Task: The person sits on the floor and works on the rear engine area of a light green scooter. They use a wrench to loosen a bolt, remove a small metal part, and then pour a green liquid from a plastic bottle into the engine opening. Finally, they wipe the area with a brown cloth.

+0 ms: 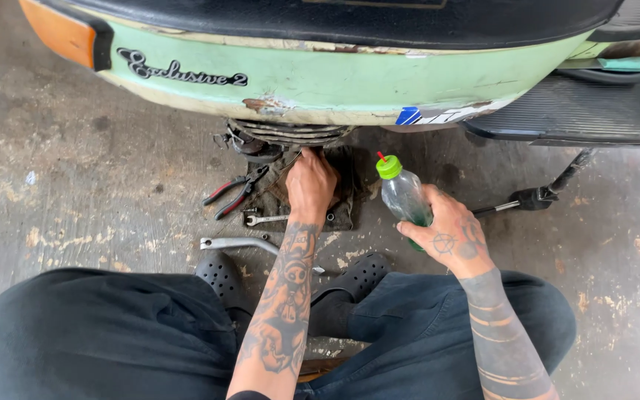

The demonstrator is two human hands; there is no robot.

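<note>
Under scooter (320, 74), stained concrete floor (98, 163)

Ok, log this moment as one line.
left hand: reaching under scooter, on rag | right hand: holding clear bottle | pliers, wrench on floor

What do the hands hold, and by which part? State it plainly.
The right hand grips a clear bottle around its lower body. The left hand reaches under the scooter; whether it holds anything cannot be told.

Soft, even daylight, sharp focus, faint shadow beneath the scooter (320, 81).
</note>
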